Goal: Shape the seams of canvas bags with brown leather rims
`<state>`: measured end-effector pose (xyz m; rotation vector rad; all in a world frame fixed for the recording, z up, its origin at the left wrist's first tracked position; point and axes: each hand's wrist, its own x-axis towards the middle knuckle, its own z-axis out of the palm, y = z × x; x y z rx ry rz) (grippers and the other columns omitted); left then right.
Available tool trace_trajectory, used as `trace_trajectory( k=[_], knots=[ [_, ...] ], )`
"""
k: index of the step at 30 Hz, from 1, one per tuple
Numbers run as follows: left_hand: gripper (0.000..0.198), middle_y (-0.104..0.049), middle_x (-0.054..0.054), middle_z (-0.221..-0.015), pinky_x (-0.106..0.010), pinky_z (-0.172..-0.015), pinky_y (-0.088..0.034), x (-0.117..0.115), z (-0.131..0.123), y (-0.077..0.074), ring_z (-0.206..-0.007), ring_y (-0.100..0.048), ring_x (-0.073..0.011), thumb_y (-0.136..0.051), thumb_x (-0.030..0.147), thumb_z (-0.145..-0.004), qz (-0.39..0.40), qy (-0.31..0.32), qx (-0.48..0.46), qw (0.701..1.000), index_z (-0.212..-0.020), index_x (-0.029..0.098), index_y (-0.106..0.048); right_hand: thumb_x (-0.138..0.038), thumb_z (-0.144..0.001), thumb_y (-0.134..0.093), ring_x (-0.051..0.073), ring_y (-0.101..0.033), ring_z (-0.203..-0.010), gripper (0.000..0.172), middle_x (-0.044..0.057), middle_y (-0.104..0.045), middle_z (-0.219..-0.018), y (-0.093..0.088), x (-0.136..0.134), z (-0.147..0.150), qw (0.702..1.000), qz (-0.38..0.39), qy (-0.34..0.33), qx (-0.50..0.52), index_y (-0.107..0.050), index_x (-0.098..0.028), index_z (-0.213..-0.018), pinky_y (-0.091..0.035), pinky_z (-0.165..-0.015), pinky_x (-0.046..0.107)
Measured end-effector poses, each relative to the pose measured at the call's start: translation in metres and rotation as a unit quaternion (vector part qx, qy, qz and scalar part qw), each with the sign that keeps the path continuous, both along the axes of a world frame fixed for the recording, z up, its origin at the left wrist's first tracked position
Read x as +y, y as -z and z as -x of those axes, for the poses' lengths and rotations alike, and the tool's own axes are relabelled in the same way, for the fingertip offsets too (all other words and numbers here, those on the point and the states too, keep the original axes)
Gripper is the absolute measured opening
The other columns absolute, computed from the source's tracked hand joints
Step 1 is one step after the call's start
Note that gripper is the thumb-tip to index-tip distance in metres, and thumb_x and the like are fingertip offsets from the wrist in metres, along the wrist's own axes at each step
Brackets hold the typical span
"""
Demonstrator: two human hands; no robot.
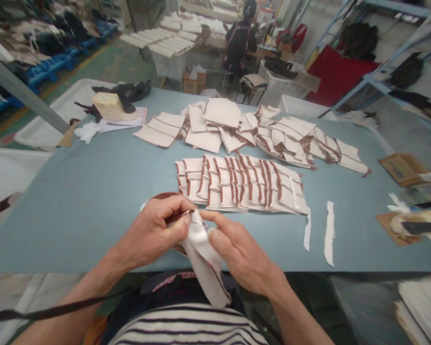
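A white fabric piece with dark brown edging (210,273) hangs down between my hands at the table's front edge. My left hand (158,230) pinches its upper end between thumb and fingers. On the other side, my right hand (235,247) has its thumb and index finger closed on the same piece near the top. Just beyond my hands lies an overlapping row of white pieces with brown edges (244,184). Behind that row, a loose pile of similar pieces (221,115) spreads across the blue-grey table (104,191).
Two white strips (329,235) (308,230) lie right of the row. A yellowish block (111,106) sits back left. At right are a cardboard box (404,168) and a dark-handled tool (422,227) on brown board. A person (239,40) is in the background.
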<state>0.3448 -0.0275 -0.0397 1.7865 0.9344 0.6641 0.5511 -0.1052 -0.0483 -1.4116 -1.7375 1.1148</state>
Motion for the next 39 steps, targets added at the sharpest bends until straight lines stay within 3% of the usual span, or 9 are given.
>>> trace_trajectory(
  k=[4,9,11,13,15,18,21,31,39],
  knots=[
    [0.023,-0.066,0.002,-0.067,-0.019,-0.052,-0.044,0.006,0.006,-0.016,-0.057,-0.055,-0.0116,-0.057,0.026,-0.094,-0.012,0.039,-0.007,0.999,-0.077,0.017,-0.071,-0.051,-0.114,-0.052,0.021,-0.074,-0.085,0.048,0.005,-0.08,-0.095,-0.005,0.005,-0.025,0.985,-0.141,0.1,-0.012,-0.06,-0.017,-0.146,-0.058,-0.082,0.035],
    [0.023,-0.065,0.005,-0.068,-0.016,-0.05,-0.039,0.005,0.004,-0.04,-0.055,-0.053,-0.0076,-0.053,0.017,-0.093,-0.086,0.125,0.007,0.988,-0.079,0.017,-0.071,-0.055,-0.109,-0.064,0.027,-0.073,-0.125,0.05,0.016,-0.078,-0.133,-0.024,0.025,-0.012,0.946,-0.324,-0.013,-0.006,-0.063,-0.017,-0.141,-0.056,-0.108,0.042],
    [0.023,-0.064,0.006,-0.067,-0.015,-0.05,-0.037,0.001,0.005,-0.048,-0.055,-0.052,-0.0061,-0.053,0.014,-0.093,-0.131,0.136,0.012,0.982,-0.079,0.017,-0.071,-0.054,-0.106,-0.067,0.026,-0.075,-0.114,0.044,0.014,-0.081,-0.121,-0.029,0.034,-0.005,0.925,-0.376,-0.059,-0.01,-0.068,-0.016,-0.128,-0.055,-0.107,0.042],
    [0.023,-0.065,0.007,-0.067,-0.014,-0.051,-0.036,-0.004,0.008,-0.053,-0.055,-0.052,-0.0054,-0.054,0.014,-0.094,-0.164,0.134,0.029,0.977,-0.082,0.018,-0.074,-0.052,-0.104,-0.069,0.021,-0.072,-0.086,0.034,0.005,-0.078,-0.089,-0.032,0.041,-0.003,0.913,-0.399,-0.082,-0.029,-0.072,-0.018,-0.102,-0.054,-0.096,0.041],
    [0.023,-0.069,0.007,-0.07,-0.014,-0.053,-0.039,-0.009,0.012,-0.054,-0.057,-0.056,-0.0057,-0.055,0.015,-0.095,-0.171,0.12,0.053,0.977,-0.086,0.019,-0.076,-0.047,-0.101,-0.07,0.016,-0.058,-0.064,0.035,-0.003,-0.062,-0.065,-0.034,0.042,-0.003,0.919,-0.379,-0.091,-0.056,-0.065,-0.021,-0.078,-0.049,-0.077,0.035],
    [0.022,-0.069,0.006,-0.069,-0.016,-0.052,-0.041,-0.016,0.014,-0.052,-0.056,-0.058,-0.0075,-0.053,0.018,-0.094,-0.153,0.082,0.077,0.982,-0.087,0.018,-0.074,-0.033,-0.093,-0.067,0.013,-0.052,-0.059,0.025,-0.004,-0.058,-0.063,-0.038,0.036,-0.004,0.949,-0.291,-0.108,-0.051,-0.06,-0.021,-0.073,-0.037,-0.062,0.028],
    [0.021,-0.067,0.006,-0.066,-0.017,-0.049,-0.04,-0.022,0.015,-0.047,-0.054,-0.057,-0.009,-0.052,0.021,-0.095,-0.138,0.055,0.083,0.985,-0.088,0.018,-0.071,-0.022,-0.085,-0.062,0.011,-0.053,-0.06,0.011,-0.004,-0.061,-0.066,-0.043,0.028,0.001,0.968,-0.23,-0.094,-0.037,-0.061,-0.02,-0.075,-0.034,-0.061,0.026],
    [0.021,-0.072,0.006,-0.077,-0.016,-0.055,-0.043,-0.029,0.015,-0.035,-0.058,-0.062,-0.0068,-0.052,0.009,-0.095,-0.25,0.072,0.038,0.965,-0.099,0.022,-0.069,-0.024,-0.077,-0.057,0.011,-0.043,-0.058,0.008,-0.007,-0.048,-0.064,-0.036,0.014,0.015,0.992,-0.108,-0.043,0.049,-0.052,-0.022,-0.07,-0.033,-0.058,0.025],
    [0.033,-0.075,0.003,-0.075,-0.024,-0.062,-0.05,-0.029,0.026,-0.019,-0.063,-0.071,-0.014,-0.054,0.004,-0.097,-0.366,0.149,-0.012,0.919,-0.12,0.028,-0.059,-0.028,-0.069,-0.061,0.009,-0.032,-0.053,0.008,-0.009,-0.042,-0.058,-0.036,0.002,0.022,0.966,0.097,-0.032,0.237,-0.055,-0.022,-0.07,-0.028,-0.048,0.021]
  ],
)
